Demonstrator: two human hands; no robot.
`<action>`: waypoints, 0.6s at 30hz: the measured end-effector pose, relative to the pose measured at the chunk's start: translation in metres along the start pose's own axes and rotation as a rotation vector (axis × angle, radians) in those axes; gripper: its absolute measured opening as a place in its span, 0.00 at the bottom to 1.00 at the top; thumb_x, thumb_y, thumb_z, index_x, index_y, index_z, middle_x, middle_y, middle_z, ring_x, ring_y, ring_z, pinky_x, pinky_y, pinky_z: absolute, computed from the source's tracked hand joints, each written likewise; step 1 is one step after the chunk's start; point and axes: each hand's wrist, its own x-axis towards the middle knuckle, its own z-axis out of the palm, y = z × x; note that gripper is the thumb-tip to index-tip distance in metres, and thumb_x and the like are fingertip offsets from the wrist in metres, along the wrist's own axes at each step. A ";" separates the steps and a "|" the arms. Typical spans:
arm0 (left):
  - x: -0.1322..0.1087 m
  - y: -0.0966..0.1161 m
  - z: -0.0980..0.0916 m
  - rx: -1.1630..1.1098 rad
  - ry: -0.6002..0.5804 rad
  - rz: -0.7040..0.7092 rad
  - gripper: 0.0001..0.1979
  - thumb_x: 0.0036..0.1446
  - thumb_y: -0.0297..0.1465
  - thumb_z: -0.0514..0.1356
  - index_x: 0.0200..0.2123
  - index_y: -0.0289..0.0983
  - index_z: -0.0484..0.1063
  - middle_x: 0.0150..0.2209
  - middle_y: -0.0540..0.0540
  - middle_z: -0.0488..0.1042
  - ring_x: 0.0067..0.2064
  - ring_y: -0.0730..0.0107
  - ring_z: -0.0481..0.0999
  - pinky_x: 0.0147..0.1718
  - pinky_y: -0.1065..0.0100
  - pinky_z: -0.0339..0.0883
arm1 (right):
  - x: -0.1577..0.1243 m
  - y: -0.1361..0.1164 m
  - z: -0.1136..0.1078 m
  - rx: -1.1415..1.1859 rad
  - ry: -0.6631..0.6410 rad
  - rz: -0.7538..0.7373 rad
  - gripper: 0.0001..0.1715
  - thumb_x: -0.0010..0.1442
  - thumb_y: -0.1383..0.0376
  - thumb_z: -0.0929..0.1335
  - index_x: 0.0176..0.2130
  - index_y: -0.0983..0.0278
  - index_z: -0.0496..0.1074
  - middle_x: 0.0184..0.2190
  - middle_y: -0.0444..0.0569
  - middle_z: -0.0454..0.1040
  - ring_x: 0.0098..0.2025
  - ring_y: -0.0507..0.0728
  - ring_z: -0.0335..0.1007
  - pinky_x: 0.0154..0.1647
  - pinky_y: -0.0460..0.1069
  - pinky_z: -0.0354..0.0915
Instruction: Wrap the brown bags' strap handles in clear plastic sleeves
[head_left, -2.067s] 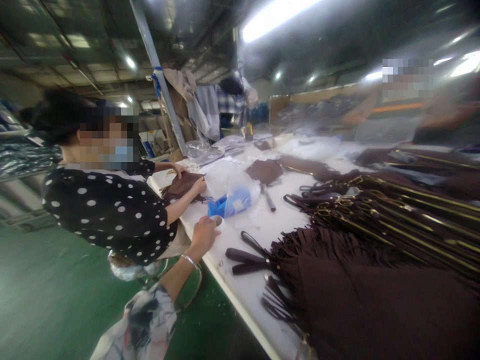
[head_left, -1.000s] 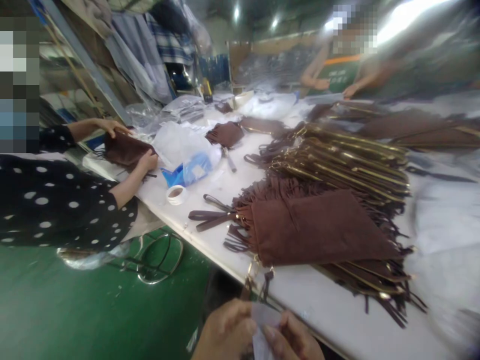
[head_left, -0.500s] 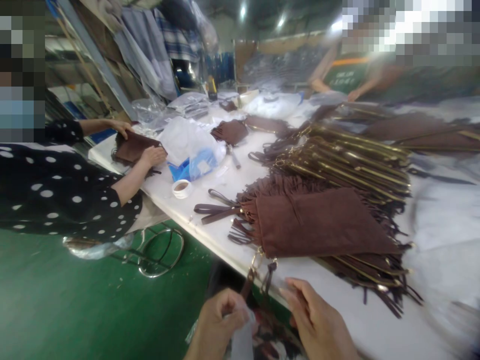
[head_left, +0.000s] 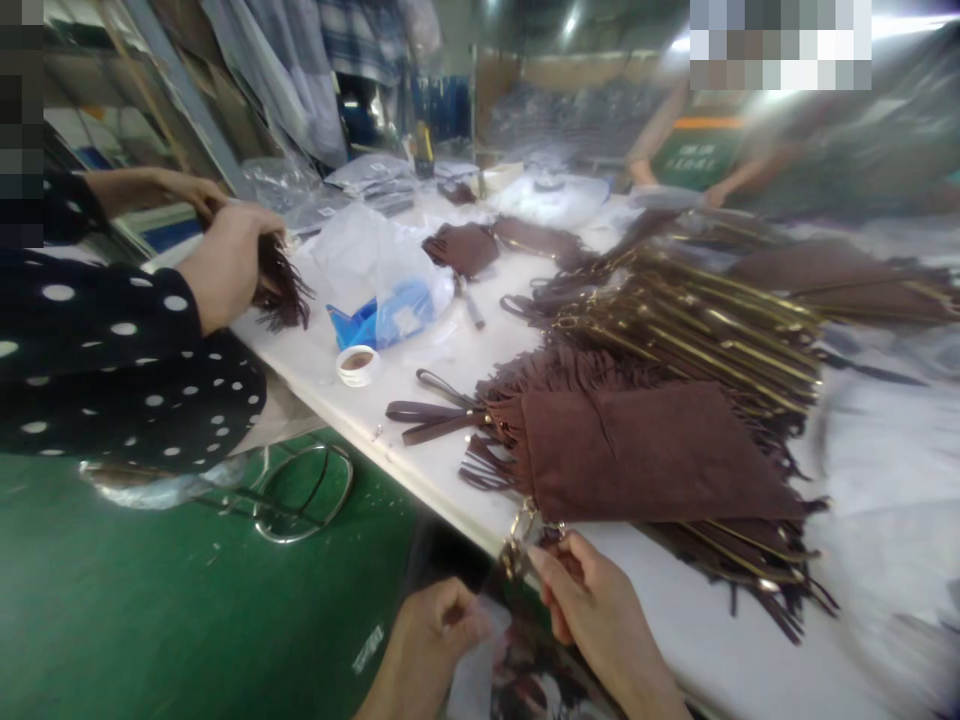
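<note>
At the table's near edge lies a brown fringed suede pouch (head_left: 645,450), flat on a stack of similar pouches with gold zips. From its lower left corner hang gold clasps (head_left: 523,520) with brown straps. My right hand (head_left: 596,615) is closed around one strap just below the clasps; its fingers hide most of that strap. My left hand (head_left: 431,635) pinches a translucent whitish plastic strip (head_left: 474,665) that hangs down over my lap. The two hands are apart, both just off the table edge.
Many zipped pouches (head_left: 697,320) are piled behind. A tape roll (head_left: 358,367), a blue and clear plastic bag (head_left: 397,310) and a marker-like stick (head_left: 472,305) lie on the white table. At left a co-worker's hands (head_left: 229,250) hold a fringed pouch; another person stands opposite.
My right hand has moved left and closed on the strap by the clasps. My left hand stays nearly in place with the strip. The co-worker's pouch at left has been lifted and tilted.
</note>
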 end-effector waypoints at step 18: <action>0.007 0.007 0.001 -0.098 -0.115 -0.048 0.15 0.52 0.41 0.66 0.29 0.33 0.75 0.28 0.45 0.77 0.30 0.64 0.74 0.30 0.69 0.64 | -0.002 -0.012 -0.007 0.358 -0.109 0.121 0.22 0.56 0.50 0.70 0.39 0.66 0.72 0.20 0.39 0.68 0.20 0.48 0.63 0.19 0.42 0.59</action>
